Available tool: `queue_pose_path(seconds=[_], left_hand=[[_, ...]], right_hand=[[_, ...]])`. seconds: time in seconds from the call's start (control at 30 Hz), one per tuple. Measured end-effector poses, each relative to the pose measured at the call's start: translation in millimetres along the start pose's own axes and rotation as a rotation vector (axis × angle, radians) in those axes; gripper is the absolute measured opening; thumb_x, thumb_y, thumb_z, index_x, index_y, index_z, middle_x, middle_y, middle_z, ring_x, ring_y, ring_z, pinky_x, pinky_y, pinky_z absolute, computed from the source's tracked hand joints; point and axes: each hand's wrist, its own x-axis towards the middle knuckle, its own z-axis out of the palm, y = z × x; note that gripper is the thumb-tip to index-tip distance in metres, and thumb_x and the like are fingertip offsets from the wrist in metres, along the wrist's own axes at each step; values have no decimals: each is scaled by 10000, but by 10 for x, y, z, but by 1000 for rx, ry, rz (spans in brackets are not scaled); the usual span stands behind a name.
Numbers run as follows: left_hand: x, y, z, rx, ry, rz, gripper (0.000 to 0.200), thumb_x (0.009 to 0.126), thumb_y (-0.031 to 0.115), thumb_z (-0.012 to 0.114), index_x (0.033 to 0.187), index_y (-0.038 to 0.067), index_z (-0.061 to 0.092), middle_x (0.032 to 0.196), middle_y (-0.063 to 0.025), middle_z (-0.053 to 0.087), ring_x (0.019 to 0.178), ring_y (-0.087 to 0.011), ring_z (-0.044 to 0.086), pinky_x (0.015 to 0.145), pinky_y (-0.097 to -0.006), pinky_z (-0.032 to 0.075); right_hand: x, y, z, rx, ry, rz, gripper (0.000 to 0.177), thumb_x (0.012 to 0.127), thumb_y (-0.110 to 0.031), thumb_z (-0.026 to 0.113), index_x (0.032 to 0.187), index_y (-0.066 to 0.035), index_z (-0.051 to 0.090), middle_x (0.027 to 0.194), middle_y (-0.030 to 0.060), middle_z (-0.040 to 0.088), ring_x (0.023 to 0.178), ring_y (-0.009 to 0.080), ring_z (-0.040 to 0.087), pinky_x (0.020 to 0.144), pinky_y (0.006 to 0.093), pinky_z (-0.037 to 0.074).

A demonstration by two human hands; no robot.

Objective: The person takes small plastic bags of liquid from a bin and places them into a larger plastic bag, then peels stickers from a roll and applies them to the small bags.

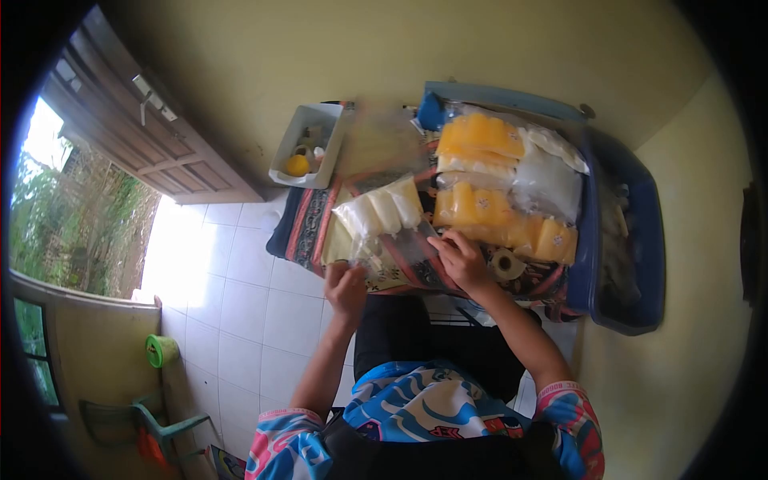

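A clear plastic bag (pixel 392 246) with several pale cream, roll-shaped packs (pixel 379 211) in its far end lies in front of me on the patterned cloth. My left hand (pixel 346 293) is closed at the bag's near left corner, its fingers pinched together. On the other side, my right hand (pixel 464 262) pinches the bag's near right edge between thumb and fingers. The film stretches between both hands. Just right of my right hand is a roll of tape (pixel 507 265). Beyond it are clear bags of orange-yellow packs (pixel 474 206), stacked in rows.
A pale plastic bin (pixel 282 166) with a yellow item inside stands at the back left. The deep blue tub (pixel 645 264) borders the right side. Clear packaging (pixel 547 186) lies beside the orange packs. An open wooden door (pixel 152 120) and a green chair (pixel 172 428) are to the left.
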Motion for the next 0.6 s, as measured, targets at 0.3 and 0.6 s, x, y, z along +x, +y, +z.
queue_pose_path(seconds=[0.3,0.6], left_hand=[[200,-66,-236,-202,-189,-98,388,721,123,820,1066,56,656,1029,-139,573,786,-242,633,708,-351,536],[509,-62,-8,63,-377,-163,305,725,148,799,984,44,677,828,-113,611,683,-233,629,625,-347,526]], right_hand=[[163,38,-153,662,-124,576,271,880,-87,676,1114,35,617,974,133,656,802,188,681,660,296,571],[661,31,64,246,-395,436,440,775,-122,765,1143,-27,542,827,190,666,726,352,668,646,417,530]])
